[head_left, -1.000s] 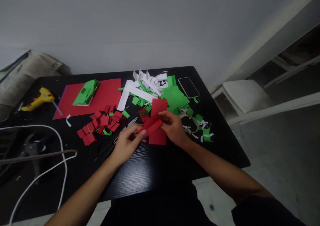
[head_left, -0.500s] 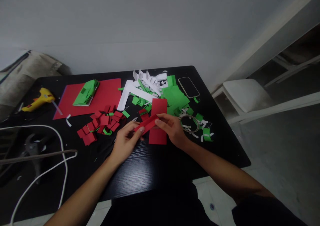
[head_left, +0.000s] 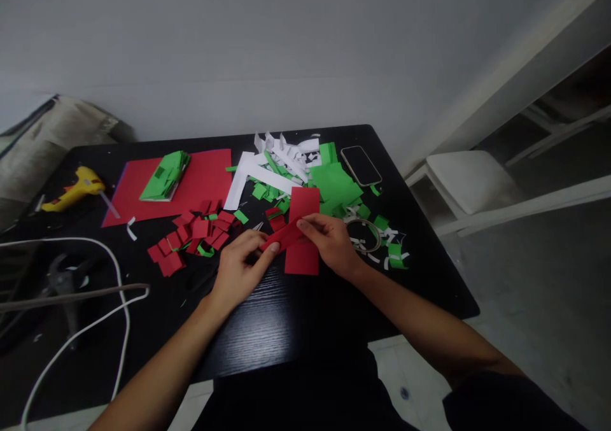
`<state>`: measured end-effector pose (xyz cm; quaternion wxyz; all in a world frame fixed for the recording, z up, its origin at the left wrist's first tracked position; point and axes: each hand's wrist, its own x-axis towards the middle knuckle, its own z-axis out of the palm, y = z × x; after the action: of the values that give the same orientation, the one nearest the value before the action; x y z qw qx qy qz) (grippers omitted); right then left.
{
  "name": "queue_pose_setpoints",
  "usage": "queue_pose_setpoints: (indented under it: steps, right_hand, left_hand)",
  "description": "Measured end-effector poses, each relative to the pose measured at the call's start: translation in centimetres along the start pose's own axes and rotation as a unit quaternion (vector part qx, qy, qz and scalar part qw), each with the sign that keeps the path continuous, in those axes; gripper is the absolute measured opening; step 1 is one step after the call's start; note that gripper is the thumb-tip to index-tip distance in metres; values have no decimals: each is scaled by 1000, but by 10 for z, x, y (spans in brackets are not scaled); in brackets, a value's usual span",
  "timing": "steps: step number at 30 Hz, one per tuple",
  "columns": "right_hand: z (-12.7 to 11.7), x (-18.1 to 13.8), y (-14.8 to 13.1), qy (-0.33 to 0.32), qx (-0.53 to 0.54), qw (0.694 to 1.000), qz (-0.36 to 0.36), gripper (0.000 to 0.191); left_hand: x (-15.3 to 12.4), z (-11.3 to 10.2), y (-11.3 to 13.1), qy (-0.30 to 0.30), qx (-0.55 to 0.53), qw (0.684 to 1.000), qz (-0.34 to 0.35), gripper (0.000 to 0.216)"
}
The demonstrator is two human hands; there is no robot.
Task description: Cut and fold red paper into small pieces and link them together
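Observation:
A narrow folded strip of red paper [head_left: 285, 235] is stretched between my two hands, low over the table. My left hand [head_left: 242, 264] pinches its left end, thumb on top. At the right end, my right hand [head_left: 331, 241] grips it between thumb and fingers. Beneath the strip lies a larger flat piece of red paper [head_left: 304, 260], partly covered by it. Left of my left hand is a pile of small folded red paper pieces [head_left: 200, 229]. The tip of a pair of scissors [head_left: 258, 226] shows just beyond my left fingers.
A green paper block [head_left: 165, 176] rests on a red sheet [head_left: 205, 192]. Around it are a yellow glue gun [head_left: 79, 190], a white cable [head_left: 125, 303] and pliers [head_left: 64, 288]. Green sheets [head_left: 334, 186], white scraps [head_left: 291, 157], a phone [head_left: 361, 166] and a ring [head_left: 378, 237] lie right.
The red strip's raised fold now looks pressed flatter and narrower between my fingers. Both hands have stayed almost in place.

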<state>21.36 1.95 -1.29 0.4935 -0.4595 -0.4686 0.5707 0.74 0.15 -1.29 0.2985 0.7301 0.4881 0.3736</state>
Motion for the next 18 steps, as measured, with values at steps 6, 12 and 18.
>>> queue_pose_setpoints:
  steps: [6,12,18]
  right_hand:
    - [0,1,5,-8,-9,1000,-2,32]
    - [1,2,8,-8,30,999,20,33]
    - [4,1,10,-13,42,999,25,34]
  left_hand:
    - [0,-1,-2,-20,14,999,24,26]
    - [1,-2,-2,-32,0,999,28,28]
    - [1,-3,-2,-39,2,999,20,28]
